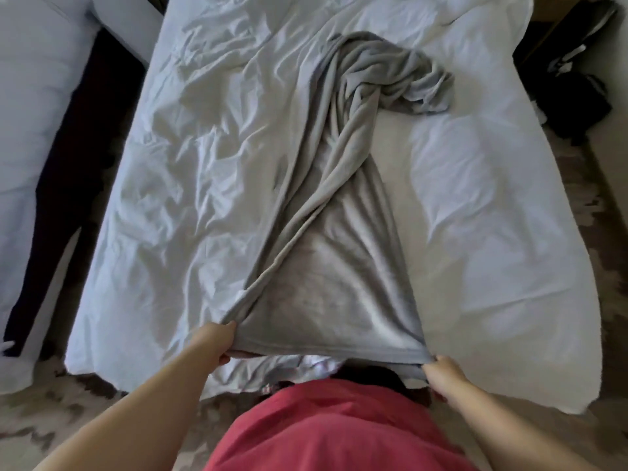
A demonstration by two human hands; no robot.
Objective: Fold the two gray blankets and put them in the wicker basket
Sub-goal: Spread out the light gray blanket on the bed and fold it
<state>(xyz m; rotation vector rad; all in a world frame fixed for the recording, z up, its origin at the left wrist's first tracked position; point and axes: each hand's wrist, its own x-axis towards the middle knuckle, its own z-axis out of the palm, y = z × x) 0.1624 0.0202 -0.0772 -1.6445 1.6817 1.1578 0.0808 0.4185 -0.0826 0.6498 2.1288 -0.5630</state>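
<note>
Pinching the gray blanket [339, 294] by its two near corners, left grip [217, 341] and right grip [441, 372] are each curling around the hem at the bed's [163, 205] near edge. The blanket is spreading flat between them, then narrowing into twisted folds and bunching in a heap toward the far edge.

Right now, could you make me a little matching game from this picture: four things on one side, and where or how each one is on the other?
Things:
1. gray blanket
2. left hand
3. right hand
4. white bedcover

Place or state:
A. grips the blanket's near right corner
B. wrinkled, lying beneath the blanket
C. pulled wide at the near edge, bunched at the far end
D. grips the blanket's near left corner

Pairs: 1-C, 2-D, 3-A, 4-B
</note>
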